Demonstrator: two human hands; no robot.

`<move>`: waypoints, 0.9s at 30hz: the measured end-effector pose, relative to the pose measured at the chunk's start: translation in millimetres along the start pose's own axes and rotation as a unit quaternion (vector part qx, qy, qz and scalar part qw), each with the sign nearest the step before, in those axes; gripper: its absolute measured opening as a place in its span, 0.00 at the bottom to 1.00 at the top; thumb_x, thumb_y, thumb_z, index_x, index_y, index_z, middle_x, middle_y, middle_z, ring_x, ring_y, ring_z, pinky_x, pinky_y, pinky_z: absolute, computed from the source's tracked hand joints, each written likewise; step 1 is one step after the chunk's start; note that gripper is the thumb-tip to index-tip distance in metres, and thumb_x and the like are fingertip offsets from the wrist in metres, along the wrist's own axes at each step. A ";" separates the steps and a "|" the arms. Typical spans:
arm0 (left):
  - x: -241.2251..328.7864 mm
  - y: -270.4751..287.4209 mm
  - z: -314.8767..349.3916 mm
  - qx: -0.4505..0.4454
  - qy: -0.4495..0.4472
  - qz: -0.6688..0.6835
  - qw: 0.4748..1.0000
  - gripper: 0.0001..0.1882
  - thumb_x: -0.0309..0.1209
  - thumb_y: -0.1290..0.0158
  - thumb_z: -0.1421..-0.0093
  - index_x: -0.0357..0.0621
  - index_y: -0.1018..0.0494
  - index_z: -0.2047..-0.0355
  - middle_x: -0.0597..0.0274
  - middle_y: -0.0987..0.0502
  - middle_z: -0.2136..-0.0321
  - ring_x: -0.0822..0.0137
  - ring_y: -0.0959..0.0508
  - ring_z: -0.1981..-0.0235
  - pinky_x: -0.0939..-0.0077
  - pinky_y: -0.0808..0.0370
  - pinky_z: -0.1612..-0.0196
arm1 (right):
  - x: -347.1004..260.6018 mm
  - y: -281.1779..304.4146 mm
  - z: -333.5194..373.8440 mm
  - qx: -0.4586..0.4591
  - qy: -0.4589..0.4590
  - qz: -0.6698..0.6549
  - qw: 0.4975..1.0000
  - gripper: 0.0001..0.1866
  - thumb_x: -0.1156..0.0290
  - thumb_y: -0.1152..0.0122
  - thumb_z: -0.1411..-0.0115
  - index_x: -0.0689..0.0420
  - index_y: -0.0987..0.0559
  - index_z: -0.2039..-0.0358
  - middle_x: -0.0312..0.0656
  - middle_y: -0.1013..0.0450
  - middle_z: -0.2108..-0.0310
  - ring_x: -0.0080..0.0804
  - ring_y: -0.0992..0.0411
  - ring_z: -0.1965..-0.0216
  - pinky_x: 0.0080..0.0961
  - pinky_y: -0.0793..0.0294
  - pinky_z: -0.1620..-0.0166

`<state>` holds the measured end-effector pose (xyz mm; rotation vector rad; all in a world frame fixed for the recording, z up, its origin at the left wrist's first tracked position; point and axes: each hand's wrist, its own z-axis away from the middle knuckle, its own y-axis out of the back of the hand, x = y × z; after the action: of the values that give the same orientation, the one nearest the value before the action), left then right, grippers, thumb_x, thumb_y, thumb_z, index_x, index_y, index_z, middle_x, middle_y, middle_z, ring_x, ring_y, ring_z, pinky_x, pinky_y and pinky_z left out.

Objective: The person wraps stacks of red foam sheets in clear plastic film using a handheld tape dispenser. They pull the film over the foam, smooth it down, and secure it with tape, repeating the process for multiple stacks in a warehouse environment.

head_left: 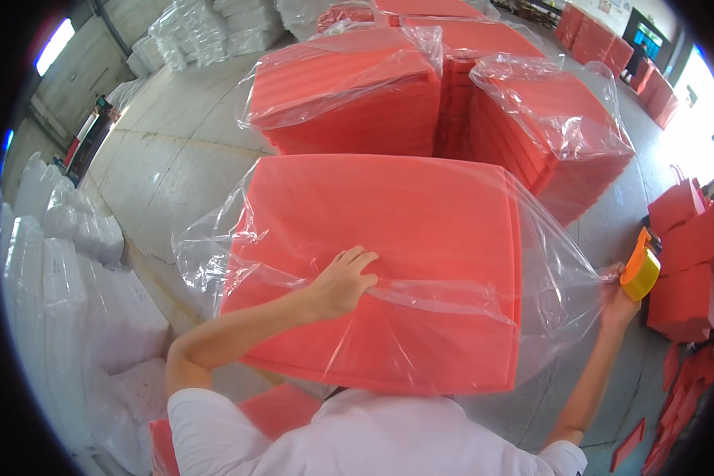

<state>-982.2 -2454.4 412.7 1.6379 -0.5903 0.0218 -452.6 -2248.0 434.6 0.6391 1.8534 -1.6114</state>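
Head: left hand [343, 282] fingers [363, 258] pinch bag [420, 297] atop red stack [389, 214].

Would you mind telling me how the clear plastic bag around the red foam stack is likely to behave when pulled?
The clear bag looks thin and floppy, wrinkling under the left hand. It probably stretches where the right hand pulls it, and may slip over the red foam stack.
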 end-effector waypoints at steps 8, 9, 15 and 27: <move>-31.4 -5.2 0.7 -0.057 0.080 0.067 0.993 0.05 0.22 0.57 0.44 0.39 0.31 0.68 0.49 0.25 0.77 0.46 0.23 0.70 0.53 0.30 0.70 | -38.4 -15.5 -60.7 0.182 0.299 0.371 0.860 0.15 0.68 0.44 0.38 0.60 0.24 0.53 0.38 0.28 0.64 0.25 0.30 0.65 0.25 0.28 0.58; -38.9 -8.1 -0.1 -0.040 0.061 0.084 0.994 0.05 0.22 0.57 0.43 0.39 0.32 0.69 0.48 0.25 0.78 0.45 0.24 0.72 0.51 0.30 0.71 | -28.5 -50.0 -69.6 0.155 0.300 0.440 0.832 0.16 0.69 0.45 0.39 0.61 0.26 0.51 0.37 0.29 0.64 0.24 0.30 0.65 0.24 0.29 0.58; -72.3 -34.4 7.9 -0.024 0.047 0.159 0.986 0.06 0.25 0.57 0.41 0.42 0.30 0.67 0.47 0.24 0.75 0.45 0.23 0.71 0.52 0.29 0.70 | 164.8 -314.2 -134.6 -0.166 0.189 0.663 0.705 0.25 0.65 0.35 0.48 0.58 0.27 0.50 0.43 0.25 0.67 0.30 0.25 0.62 0.29 0.27 0.61; -79.7 -19.5 -6.1 -0.027 0.084 0.252 0.964 0.04 0.21 0.53 0.47 0.34 0.32 0.70 0.41 0.23 0.76 0.41 0.21 0.71 0.50 0.25 0.68 | 363.0 -486.0 -242.8 -0.275 -0.354 0.789 0.420 0.23 0.49 0.38 0.41 0.58 0.20 0.60 0.40 0.21 0.63 0.30 0.22 0.70 0.29 0.23 0.64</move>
<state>-1041.7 -2419.3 368.0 1.3803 -0.8545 0.5089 -1077.5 -2089.7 541.0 0.7311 0.3387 0.1774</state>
